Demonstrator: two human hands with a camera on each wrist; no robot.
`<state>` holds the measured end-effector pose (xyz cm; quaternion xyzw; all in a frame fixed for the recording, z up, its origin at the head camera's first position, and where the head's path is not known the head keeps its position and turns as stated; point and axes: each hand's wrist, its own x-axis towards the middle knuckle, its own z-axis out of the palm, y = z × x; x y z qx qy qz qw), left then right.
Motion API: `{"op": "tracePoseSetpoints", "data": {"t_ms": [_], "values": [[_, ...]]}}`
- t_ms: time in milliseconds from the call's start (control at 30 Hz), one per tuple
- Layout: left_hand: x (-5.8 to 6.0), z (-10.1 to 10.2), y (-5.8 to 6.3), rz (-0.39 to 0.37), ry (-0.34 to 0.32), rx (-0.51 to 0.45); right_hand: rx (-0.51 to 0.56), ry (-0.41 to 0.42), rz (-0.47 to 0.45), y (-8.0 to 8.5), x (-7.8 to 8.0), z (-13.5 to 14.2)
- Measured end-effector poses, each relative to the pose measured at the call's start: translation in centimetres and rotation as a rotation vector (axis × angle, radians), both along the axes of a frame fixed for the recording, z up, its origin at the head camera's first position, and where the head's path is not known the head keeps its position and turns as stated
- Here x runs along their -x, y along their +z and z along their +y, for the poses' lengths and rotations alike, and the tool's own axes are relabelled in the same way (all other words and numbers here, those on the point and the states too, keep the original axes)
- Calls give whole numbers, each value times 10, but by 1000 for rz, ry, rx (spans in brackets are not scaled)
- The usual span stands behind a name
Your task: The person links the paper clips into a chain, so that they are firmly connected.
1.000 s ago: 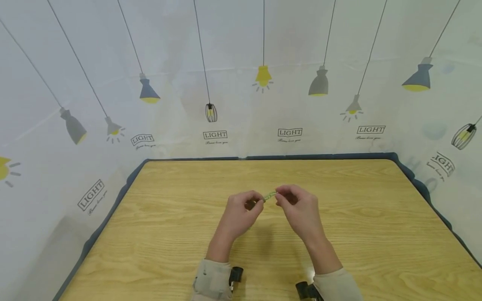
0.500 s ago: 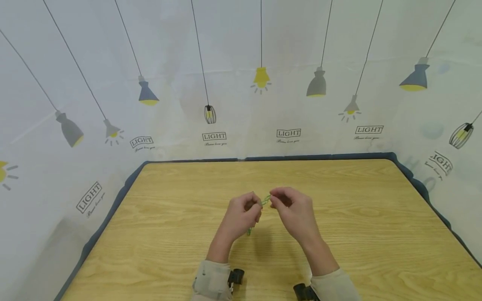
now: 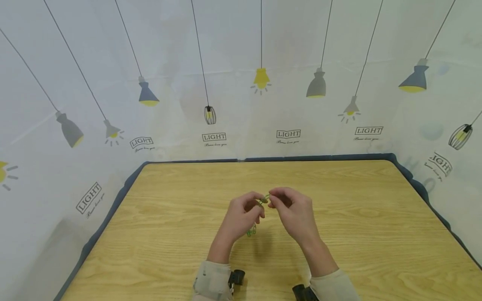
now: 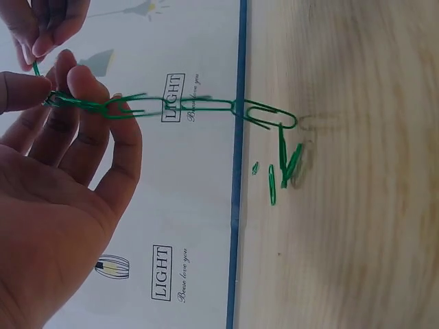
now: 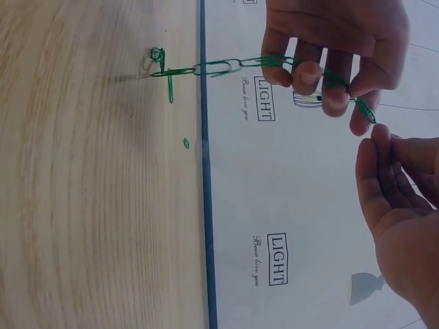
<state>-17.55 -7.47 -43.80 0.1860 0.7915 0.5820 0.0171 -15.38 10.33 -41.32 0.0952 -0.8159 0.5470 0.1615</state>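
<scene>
- Head view: the desk (image 3: 169, 234) spreads wide beneath my forearms, a yellowish wood-grain top with rounded far corners, its grain running mostly side to side.
- A dark blue border (image 3: 308, 158) follows its far and side edges; behind it a pale wall covering (image 3: 233, 37) closes in the far side and both flanks, faintly creased and blotched.
- Printed on that covering are hanging lamps (image 3: 261, 77) in grey, blue, yellow and black outline, and below them boxed "LIGHT" labels (image 3: 214, 137) with lines of script.
- My left grip (image 3: 241, 213) and right grip (image 3: 295, 211) come close together above the middle of the desk, both pinching a chain of green paper clips (image 3: 251, 230), its lower part showing beneath my left grip.
- Left wrist view: turned sideways, it shows the chain running from my left thumb and fingertips, past my other fingers, toward the desk; my right grip pinches its upper end.
- More green clips (image 4: 272, 185) show near the chain's low end; whether they hang or lie on the wood I cannot tell.
- Right wrist view: my right fingertips pinch the chain's end just beside my left fingers, with the wall covering behind and pale wood grain beyond the border.
</scene>
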Motion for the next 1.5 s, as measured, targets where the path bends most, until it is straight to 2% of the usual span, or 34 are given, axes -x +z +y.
{"op": "tracePoseSetpoints", "data": {"t_ms": [200,500,767,867,1100,1333,1500], "values": [[-2,1,3,12,-2,5,3,1,3,0,-1,-2],[-2,-4,3,65,19,2,17,21,-49,0,0,-2],[2,-7,4,70,48,12,-26,65,-84,3,8,3],[3,-12,6,71,79,18,-64,61,-84,5,15,5],[9,-23,6,98,145,16,-180,56,-172,3,37,6],[13,-32,0,90,191,37,-232,100,-256,-7,63,4],[21,-36,-6,52,191,65,-251,133,-312,-19,87,2]]}}
